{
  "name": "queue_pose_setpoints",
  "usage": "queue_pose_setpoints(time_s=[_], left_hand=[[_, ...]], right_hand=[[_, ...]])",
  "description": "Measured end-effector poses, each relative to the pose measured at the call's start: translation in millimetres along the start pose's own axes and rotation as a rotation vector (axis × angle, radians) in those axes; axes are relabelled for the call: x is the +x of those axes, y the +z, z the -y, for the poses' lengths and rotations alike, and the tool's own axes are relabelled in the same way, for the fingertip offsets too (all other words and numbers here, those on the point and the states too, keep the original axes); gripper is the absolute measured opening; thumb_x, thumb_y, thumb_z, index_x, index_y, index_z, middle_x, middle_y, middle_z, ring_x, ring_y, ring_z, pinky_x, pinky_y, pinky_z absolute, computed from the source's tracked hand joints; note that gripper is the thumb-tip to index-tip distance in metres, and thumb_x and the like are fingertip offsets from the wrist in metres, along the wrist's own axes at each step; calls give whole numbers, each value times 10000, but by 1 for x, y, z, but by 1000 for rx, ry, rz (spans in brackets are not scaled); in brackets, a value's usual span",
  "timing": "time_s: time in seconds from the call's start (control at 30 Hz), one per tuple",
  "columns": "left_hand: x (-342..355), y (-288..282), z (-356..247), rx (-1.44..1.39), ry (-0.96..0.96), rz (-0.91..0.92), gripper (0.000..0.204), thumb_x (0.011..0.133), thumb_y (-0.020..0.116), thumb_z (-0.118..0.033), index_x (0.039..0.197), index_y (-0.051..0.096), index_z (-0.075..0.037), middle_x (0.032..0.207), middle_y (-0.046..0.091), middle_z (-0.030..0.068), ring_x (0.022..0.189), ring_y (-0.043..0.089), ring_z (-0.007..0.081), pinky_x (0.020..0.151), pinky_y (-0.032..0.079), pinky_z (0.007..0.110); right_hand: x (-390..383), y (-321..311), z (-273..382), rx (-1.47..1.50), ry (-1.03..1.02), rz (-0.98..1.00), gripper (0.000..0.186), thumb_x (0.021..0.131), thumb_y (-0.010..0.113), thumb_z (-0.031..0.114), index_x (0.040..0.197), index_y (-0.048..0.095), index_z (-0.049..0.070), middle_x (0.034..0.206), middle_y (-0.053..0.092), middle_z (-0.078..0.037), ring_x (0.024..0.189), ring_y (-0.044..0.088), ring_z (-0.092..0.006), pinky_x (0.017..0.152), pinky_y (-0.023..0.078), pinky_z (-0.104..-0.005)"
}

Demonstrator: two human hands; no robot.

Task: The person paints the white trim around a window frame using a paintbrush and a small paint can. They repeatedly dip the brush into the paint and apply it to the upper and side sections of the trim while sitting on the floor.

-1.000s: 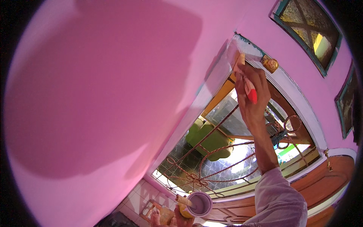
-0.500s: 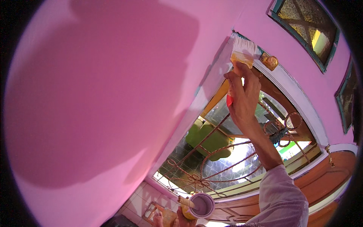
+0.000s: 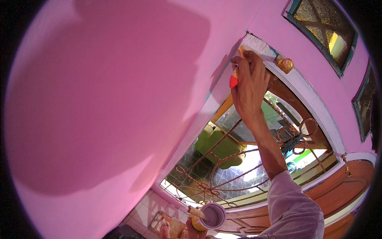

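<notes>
My right hand [image 3: 250,79] reaches up, its fingers closed around a paintbrush [image 3: 233,81] with a red handle end. The pale bristles lie against the upper left corner of the white window frame [image 3: 308,87], beside the pink wall. Much of the brush is hidden behind my fingers. At the bottom, my left hand [image 3: 195,232] grips a yellow paint can [image 3: 196,223], only partly in view. Its inside is coated greyish purple, and a tan stick-like piece [image 3: 195,211] leans across the rim.
A gold-coloured fitting [image 3: 285,64] sits on the frame close to the brush. Twisted metal bars [image 3: 234,175] cross the window. The pink wall [image 3: 99,99] fills the left side. Small framed panes [image 3: 324,32] are at upper right, above a brown door [image 3: 342,187]. Bare feet [image 3: 164,230] show below.
My right hand has moved up and slightly left with the paintbrush, and the handle has tilted. The paint can stays in nearly the same place.
</notes>
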State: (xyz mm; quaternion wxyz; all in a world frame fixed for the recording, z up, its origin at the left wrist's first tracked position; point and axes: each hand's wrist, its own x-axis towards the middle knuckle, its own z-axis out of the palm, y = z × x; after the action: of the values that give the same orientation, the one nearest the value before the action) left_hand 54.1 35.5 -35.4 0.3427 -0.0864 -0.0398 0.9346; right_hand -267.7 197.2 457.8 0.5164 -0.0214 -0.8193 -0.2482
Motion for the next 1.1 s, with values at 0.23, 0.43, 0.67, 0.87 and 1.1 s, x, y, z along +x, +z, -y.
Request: queue_pose_setpoints(time_s=[0.23,0.43,0.67,0.87,1.1], left_hand=[[2,35,-16,-240,-180,-264,522,1046,547,-395,1492,397,-168,1415,496,69,1303,515,245,1082,481,428],[-3,-28,16,614,321,87,613,1013,604,-160,1538,292,-220,1522,344,77,1367,433,268,1106,474,440],[-8,-4,7,279,72,-98,542,1033,576,-198,1521,340,-186,1503,381,89,1346,465,274,1073,504,434],[5,6,-4,-317,-189,-390,633,1014,597,-333,1535,319,-105,1510,379,82,1351,465,291,1060,492,395],[-11,-8,8,776,385,99,787,924,691,-300,1567,272,-123,1523,364,65,1392,418,276,1122,421,392]], right_hand=[[5,-10,-3,-58,7,22,482,750,720,-61,1183,651,139,1308,562,-71,1180,562,-274,899,377,-452],[9,-6,-3,-59,-31,-34,448,770,718,-56,1173,654,129,1286,580,-69,1171,570,-265,877,385,-439],[14,-11,-5,-73,-20,10,466,764,704,-68,1187,655,122,1272,589,-75,1146,586,-271,842,384,-431],[10,-23,-3,-68,14,29,497,742,687,-94,1190,661,119,1271,592,-73,1145,586,-269,839,386,-434],[12,-13,-9,-58,-39,8,422,773,671,-75,1146,666,122,1264,601,-68,1136,590,-271,845,391,-436]])
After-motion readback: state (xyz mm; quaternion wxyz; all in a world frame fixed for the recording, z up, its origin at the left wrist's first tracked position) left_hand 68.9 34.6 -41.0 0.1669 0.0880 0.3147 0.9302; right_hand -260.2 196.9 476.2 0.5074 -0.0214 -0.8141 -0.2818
